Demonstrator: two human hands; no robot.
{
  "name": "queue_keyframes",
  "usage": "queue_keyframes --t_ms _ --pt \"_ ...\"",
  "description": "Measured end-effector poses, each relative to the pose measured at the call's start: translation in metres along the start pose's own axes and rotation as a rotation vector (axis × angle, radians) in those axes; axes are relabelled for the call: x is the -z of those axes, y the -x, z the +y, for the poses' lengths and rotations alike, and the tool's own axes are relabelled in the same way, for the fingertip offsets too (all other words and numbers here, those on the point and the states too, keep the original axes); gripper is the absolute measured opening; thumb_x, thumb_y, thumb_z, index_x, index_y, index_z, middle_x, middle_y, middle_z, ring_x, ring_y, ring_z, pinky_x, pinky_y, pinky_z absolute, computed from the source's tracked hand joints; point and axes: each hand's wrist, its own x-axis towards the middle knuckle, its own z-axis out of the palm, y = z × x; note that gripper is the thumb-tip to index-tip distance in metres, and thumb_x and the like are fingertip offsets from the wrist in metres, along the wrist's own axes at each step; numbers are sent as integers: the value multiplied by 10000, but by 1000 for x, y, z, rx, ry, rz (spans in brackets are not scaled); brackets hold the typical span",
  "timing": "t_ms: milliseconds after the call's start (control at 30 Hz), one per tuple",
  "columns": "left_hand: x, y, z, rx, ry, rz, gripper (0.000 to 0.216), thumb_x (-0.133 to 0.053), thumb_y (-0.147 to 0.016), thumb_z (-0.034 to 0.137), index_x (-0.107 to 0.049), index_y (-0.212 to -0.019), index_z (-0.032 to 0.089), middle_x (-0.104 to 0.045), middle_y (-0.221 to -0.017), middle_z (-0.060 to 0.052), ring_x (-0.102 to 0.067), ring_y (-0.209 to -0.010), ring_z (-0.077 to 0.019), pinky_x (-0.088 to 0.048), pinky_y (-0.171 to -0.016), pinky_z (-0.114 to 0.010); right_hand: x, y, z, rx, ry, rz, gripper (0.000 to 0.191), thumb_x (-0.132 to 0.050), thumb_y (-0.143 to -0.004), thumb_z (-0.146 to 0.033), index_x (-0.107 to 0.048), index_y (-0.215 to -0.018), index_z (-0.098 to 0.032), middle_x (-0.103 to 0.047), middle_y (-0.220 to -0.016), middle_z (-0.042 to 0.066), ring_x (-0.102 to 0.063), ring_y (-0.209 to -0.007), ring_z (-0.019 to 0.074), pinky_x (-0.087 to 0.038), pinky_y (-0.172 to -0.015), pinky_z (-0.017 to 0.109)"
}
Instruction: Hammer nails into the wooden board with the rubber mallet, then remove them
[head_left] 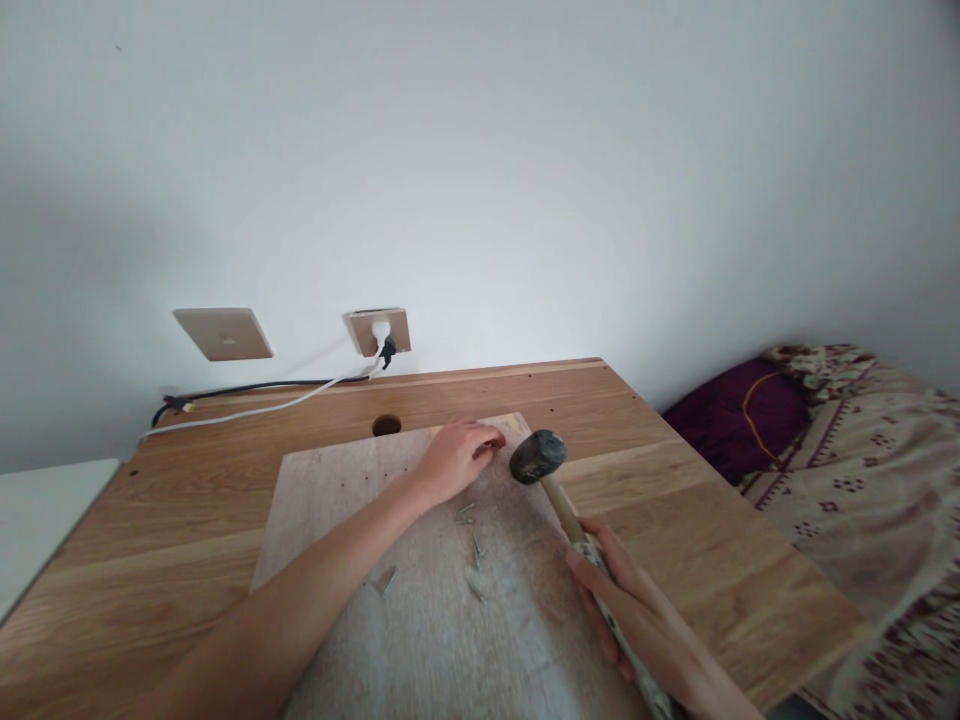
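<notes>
A pale plywood board (352, 500) lies on a wooden desk (150, 540). My left hand (457, 458) rests on the board's far part, fingertips pinched together on something too small to make out, probably a nail. My right hand (637, 615) is wrapped round the wooden handle of a hammer (551, 480). The hammer's dark head hovers just right of my left fingertips. Several loose nails (474, 548) lie scattered on the board between my hands.
A round cable hole (386, 425) sits in the desk behind the board. White and black cables (262, 395) run from a wall socket (379, 330) along the desk's back edge. A bed with a patterned blanket (847, 480) stands to the right.
</notes>
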Motion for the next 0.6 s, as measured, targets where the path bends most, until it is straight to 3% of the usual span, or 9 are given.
queue_keyframes --t_ms 367,600 --pt "-2 -2 0 1 39 8 164 -677 -881 60 -755 -910 201 -754 -959 -66 -690 -1002 -245 -528 -927 -366 1 -5 -3 100 -9 -13 829 -502 -929 -728 -449 -1469 -102 -433 -410 -132 -391 -293 110 -360 -295 179" --pt "-7 -2 -2 118 170 5 395 -650 -820 -8 -694 -1165 178 -780 -940 -47 -724 -827 -187 -549 -836 -311 -2 -11 -7 133 86 23 717 -465 -995 -639 -424 -1500 -131 -484 -433 -116 -471 -323 130 -380 -338 193"
